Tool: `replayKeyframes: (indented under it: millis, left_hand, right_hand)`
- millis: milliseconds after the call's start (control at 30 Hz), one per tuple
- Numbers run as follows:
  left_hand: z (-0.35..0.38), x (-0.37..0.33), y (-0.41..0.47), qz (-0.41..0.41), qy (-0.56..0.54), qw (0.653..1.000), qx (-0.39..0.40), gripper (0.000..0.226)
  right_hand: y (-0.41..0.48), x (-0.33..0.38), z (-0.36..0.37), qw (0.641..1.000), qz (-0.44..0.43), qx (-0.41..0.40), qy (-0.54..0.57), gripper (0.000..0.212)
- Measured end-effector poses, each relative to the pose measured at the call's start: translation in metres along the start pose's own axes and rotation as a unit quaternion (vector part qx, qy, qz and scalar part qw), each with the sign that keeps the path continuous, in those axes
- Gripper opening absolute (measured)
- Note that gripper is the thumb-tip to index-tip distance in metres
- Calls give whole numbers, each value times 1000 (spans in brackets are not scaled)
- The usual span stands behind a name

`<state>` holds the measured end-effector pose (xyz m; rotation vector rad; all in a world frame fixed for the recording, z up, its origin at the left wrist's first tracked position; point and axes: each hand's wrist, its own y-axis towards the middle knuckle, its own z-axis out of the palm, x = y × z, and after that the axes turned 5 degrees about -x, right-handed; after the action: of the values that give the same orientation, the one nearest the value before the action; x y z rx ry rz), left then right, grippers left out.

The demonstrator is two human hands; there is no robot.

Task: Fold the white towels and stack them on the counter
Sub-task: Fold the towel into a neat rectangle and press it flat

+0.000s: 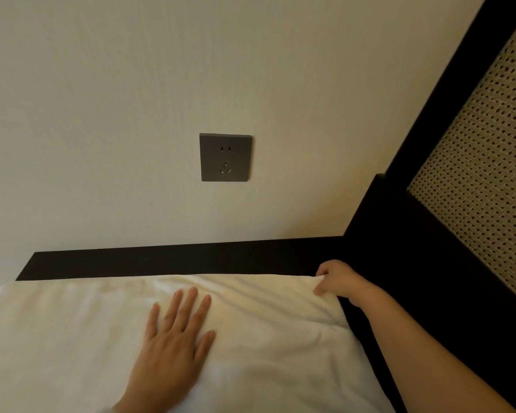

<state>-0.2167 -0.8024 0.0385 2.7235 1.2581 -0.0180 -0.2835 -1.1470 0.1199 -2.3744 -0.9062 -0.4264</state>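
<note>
A white towel (72, 338) lies spread over the dark counter (176, 259), covering most of the lower view. My left hand (173, 335) rests flat on the towel's middle with its fingers straight and spread. My right hand (337, 278) pinches the towel's far right corner, fingers curled round the cloth near the counter's back edge. The towel's right edge slopes down toward the bottom of the frame, with some creases beside the held corner.
A pale wall rises behind the counter with a grey power socket (225, 157) in it. At the right stands a black-framed panel with woven cane (483, 174). A strip of bare dark counter shows behind and to the right of the towel.
</note>
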Motion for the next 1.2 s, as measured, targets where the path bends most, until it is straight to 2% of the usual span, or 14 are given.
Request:
replayKeyframes:
  millis: [133, 233, 300, 367, 400, 467, 500, 567, 633, 700, 867, 1000, 1100, 1200]
  left_hand:
    - [-3, -2, 0, -4, -4, 1000, 4, 61]
    - [-3, -2, -1, 0, 0, 1000, 0, 61]
    - [-3, -1, -1, 4, 3, 1000, -4, 61]
    - [-3, -2, -1, 8, 2, 1000, -8, 61]
    - [-3, -2, 0, 10, 1, 1000, -13, 62]
    - [-4, -3, -1, 9, -4, 1000, -14, 62]
    - [-5, -4, -1, 7, -6, 1000, -10, 62]
    - [-6, -5, -2, 6, -10, 1000, -2, 61]
    - [-6, -4, -2, 7, -14, 1000, 12, 60]
    - [-7, -7, 1, 17, -17, 1000, 15, 60]
    - [-46, -44, 39, 123, -159, 979, 18, 66]
    - [-62, -74, 76, 196, -77, 973, 98, 53]
    - [-75, -76, 82, 255, -49, 963, 70, 37]
    - [-92, -68, 58, 318, -102, 941, 46, 26]
  right_hand:
    - [10, -5, -16, 986, 4, -23, 163, 12]
    - [21, -15, -11, 975, 4, -138, 173, 22]
    - [24, -21, -1, 973, -9, -162, 166, 24]
    - [23, -25, 7, 978, -37, -179, 100, 16]
    - [20, -25, 10, 977, -60, -201, 31, 16]
    - [7, -18, 12, 959, -127, -247, -49, 19]
    - [-2, -13, 14, 956, -160, -244, -44, 15]
    - [-23, -3, 16, 970, -182, -161, -5, 5]
    - [-42, -3, 17, 987, -154, -49, 14, 7]
    - [-56, -10, 12, 992, -129, -3, 1, 10]
    - [-81, -35, -6, 993, -117, 23, -9, 17]
    - [-99, -41, -4, 987, -158, -26, -13, 19]
    - [-118, -52, -7, 973, -229, -31, 8, 26]
    - [-140, -66, -2, 960, -278, 26, -26, 28]
